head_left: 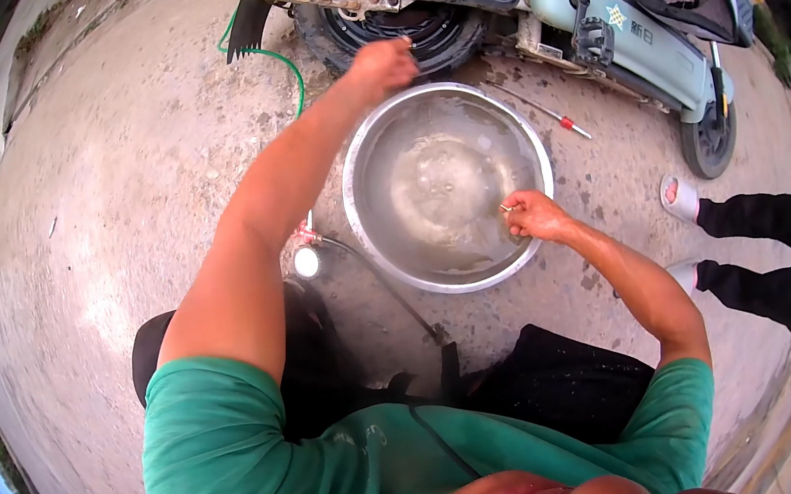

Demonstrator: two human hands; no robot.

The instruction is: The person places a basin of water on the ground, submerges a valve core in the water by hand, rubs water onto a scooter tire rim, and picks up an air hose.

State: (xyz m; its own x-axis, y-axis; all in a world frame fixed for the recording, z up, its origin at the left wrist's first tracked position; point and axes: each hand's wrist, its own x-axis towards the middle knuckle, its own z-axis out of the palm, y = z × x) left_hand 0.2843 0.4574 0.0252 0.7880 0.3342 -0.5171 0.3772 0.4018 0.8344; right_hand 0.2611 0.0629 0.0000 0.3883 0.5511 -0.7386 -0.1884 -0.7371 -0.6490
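My left hand (pixel 384 67) is stretched forward beside the black tyre (pixel 325 51) of a light-blue electric scooter, fingers curled closed. Whether it pinches anything is too small to see. Over the right side of a round metal basin (pixel 372 255), my right hand (pixel 533 216) has its fingertips pressed together on a tiny light-coloured thing that I cannot make out. Cloudy water (pixel 442 181) lies in the basin. To the basin's left is a round white-faced gauge (pixel 307 262), with a dark hose (pixel 375 280) running from it.
The scooter body (pixel 622 32) lies on its side beyond the basin. A thin metal rod with a red band (pixel 567 122) lies on the concrete (pixel 154 159). A green hose (pixel 296 70) curves near the tyre. At right, another person's dark-trousered legs (pixel 762 224) and light shoes show.
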